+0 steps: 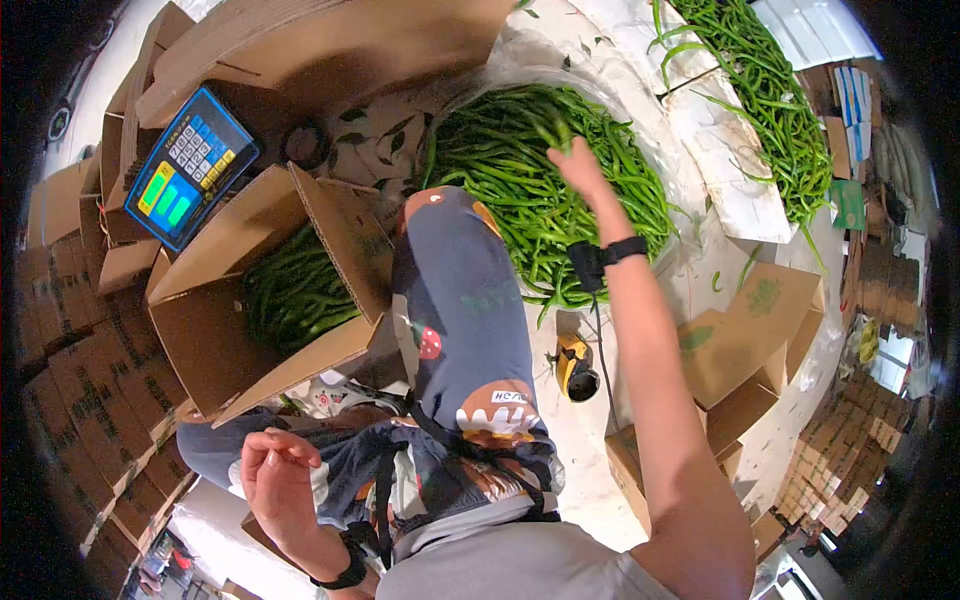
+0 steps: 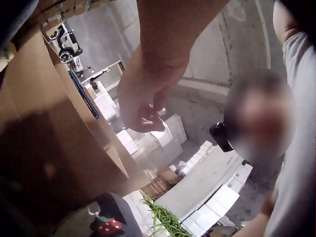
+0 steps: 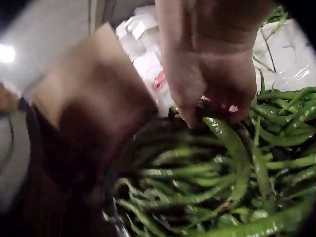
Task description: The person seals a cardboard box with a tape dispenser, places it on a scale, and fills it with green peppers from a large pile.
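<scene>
Long green chili peppers [image 1: 500,150] lie heaped in a large plastic-lined container in the head view. Over the top of this heap, my right hand [image 1: 580,168] pinches green chili peppers [image 3: 229,143]; one bends down from the curled fingers in the right wrist view. My left hand [image 1: 275,485] hangs loosely curled by my left knee, holding nothing, also seen from its wrist as a bare left hand [image 2: 143,106]. Nearest to it stands an open cardboard box [image 1: 215,340], with more green chili peppers [image 1: 300,290] lined up inside.
A digital scale display [image 1: 190,165] leans behind the box. More peppers [image 1: 770,120] lie on white boxes [image 1: 725,160] at far right. A yellow-and-black tape dispenser [image 1: 575,368] and another open cardboard box [image 1: 750,350] are right of my knee. Stacked cartons [image 1: 80,400] line the left.
</scene>
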A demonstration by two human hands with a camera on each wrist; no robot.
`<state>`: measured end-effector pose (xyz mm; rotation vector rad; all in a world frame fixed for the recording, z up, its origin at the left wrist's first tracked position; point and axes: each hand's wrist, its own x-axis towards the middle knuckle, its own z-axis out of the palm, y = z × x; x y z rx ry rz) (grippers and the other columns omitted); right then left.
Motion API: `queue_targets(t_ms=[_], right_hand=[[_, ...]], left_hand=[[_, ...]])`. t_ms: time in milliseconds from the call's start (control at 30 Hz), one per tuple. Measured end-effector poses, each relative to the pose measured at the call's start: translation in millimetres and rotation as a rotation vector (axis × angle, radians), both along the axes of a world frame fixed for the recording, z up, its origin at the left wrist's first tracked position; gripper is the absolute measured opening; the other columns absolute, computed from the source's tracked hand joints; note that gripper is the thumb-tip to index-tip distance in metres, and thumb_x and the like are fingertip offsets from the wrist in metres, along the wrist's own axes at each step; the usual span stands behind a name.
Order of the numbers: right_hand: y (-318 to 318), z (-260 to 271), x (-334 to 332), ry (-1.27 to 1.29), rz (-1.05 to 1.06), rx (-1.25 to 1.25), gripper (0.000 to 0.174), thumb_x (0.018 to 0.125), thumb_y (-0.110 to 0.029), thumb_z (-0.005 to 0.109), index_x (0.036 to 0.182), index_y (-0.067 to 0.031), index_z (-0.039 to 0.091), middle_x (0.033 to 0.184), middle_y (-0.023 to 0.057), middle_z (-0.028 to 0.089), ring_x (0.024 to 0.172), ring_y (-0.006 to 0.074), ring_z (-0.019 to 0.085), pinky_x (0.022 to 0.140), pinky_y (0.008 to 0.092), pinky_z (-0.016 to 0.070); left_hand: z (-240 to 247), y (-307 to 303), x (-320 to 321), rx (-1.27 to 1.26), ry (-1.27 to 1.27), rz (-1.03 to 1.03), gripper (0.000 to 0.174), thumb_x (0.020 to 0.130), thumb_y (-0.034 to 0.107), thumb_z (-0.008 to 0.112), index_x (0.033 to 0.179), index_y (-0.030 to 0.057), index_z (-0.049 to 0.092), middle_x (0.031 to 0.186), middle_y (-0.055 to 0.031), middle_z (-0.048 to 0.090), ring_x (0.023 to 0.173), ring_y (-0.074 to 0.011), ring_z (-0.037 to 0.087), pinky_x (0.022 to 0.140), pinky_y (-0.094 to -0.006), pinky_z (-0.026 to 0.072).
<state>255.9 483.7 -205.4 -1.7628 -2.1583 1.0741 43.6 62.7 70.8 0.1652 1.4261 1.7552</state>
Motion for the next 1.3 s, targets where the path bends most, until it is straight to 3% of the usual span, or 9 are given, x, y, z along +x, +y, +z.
queue_targets(t_ms=[67, 200, 567, 633, 733, 833, 900, 967, 1300], right_hand=[[8, 33, 14, 0.431, -0.015, -0.272, 0.026, 0.085, -0.027, 0.050, 0.094, -0.0048, 0.042, 0.086, 0.0128, 0.060, 0.079, 0.0178, 0.058, 0.061, 0.0334, 0.0439], [7, 95, 22, 0.461, -0.029, -0.733, 0.013, 0.083, -0.012, 0.052, 0.089, -0.0048, 0.043, 0.071, 0.0043, 0.047, 0.057, 0.0119, 0.046, 0.051, 0.0274, 0.0463], [-35, 116, 14, 0.238, -0.143, -0.600, 0.005, 0.081, -0.003, 0.046, 0.080, -0.0013, 0.042, 0.058, 0.0017, 0.039, 0.047, 0.0098, 0.037, 0.039, 0.0260, 0.0301], [-37, 115, 15, 0.170, -0.177, -0.544, 0.009, 0.080, -0.005, 0.046, 0.083, 0.0024, 0.041, 0.058, 0.0038, 0.041, 0.047, 0.0111, 0.040, 0.039, 0.0263, 0.0322], [-42, 125, 18, -0.276, 0.058, -0.041, 0.020, 0.069, 0.001, 0.045, 0.087, 0.0105, 0.045, 0.080, 0.0305, 0.055, 0.069, 0.0407, 0.057, 0.060, 0.0434, 0.0459], [-45, 140, 27, -0.548, 0.276, 0.444, 0.021, 0.070, 0.000, 0.044, 0.088, 0.0108, 0.045, 0.085, 0.0315, 0.054, 0.076, 0.0435, 0.056, 0.064, 0.0469, 0.0451], [-45, 160, 31, -0.653, 0.254, 0.480, 0.016, 0.075, -0.005, 0.047, 0.087, 0.0060, 0.047, 0.080, 0.0215, 0.058, 0.070, 0.0332, 0.059, 0.058, 0.0411, 0.0462], [-62, 203, 30, 0.166, -0.066, -0.293, 0.017, 0.083, -0.012, 0.049, 0.091, 0.0019, 0.046, 0.068, 0.0054, 0.048, 0.058, 0.0138, 0.049, 0.054, 0.0258, 0.0431], [-187, 303, -11, 0.862, -0.069, -0.501, 0.025, 0.086, -0.014, 0.048, 0.107, 0.0009, 0.047, 0.069, -0.0016, 0.041, 0.057, 0.0073, 0.041, 0.050, 0.0207, 0.0355]], left_hand=[[-1, -2, -2, -0.015, -0.007, 0.024, 0.012, 0.082, 0.008, 0.049, 0.087, -0.0021, 0.048, 0.077, -0.0105, 0.050, 0.068, -0.0181, 0.050, 0.062, -0.0285, 0.0425], [-5, -6, -4, -0.012, -0.017, 0.065, 0.011, 0.082, 0.008, 0.049, 0.087, -0.0020, 0.048, 0.076, -0.0105, 0.050, 0.067, -0.0177, 0.050, 0.062, -0.0284, 0.0426], [-5, -55, -26, 0.107, -0.001, 0.089, 0.012, 0.083, 0.009, 0.048, 0.088, -0.0013, 0.048, 0.077, -0.0100, 0.049, 0.068, -0.0180, 0.050, 0.062, -0.0275, 0.0416], [-6, -63, -30, 0.124, -0.022, 0.097, 0.012, 0.083, 0.009, 0.048, 0.089, -0.0015, 0.048, 0.078, -0.0100, 0.049, 0.068, -0.0179, 0.049, 0.062, -0.0270, 0.0413], [-10, -70, -34, 0.126, -0.043, 0.128, 0.012, 0.083, 0.008, 0.047, 0.089, -0.0016, 0.048, 0.078, -0.0103, 0.048, 0.068, -0.0178, 0.049, 0.063, -0.0272, 0.0414], [-12, -77, -37, 0.161, -0.038, 0.097, 0.011, 0.083, 0.008, 0.047, 0.089, -0.0016, 0.047, 0.079, -0.0105, 0.048, 0.068, -0.0178, 0.048, 0.063, -0.0273, 0.0414], [-9, -77, -37, 0.173, -0.042, 0.113, 0.012, 0.083, 0.009, 0.048, 0.089, -0.0015, 0.048, 0.078, -0.0100, 0.048, 0.069, -0.0176, 0.049, 0.063, -0.0273, 0.0416], [-11, -80, -38, 0.175, -0.047, 0.116, 0.012, 0.083, 0.008, 0.048, 0.089, -0.0016, 0.048, 0.078, -0.0099, 0.049, 0.069, -0.0176, 0.049, 0.063, -0.0272, 0.0415], [-10, -10, -4, 0.117, -0.126, -0.199, 0.016, 0.082, 0.007, 0.048, 0.091, -0.0054, 0.053, 0.082, -0.0103, 0.053, 0.072, -0.0165, 0.052, 0.067, -0.0285, 0.0452]])
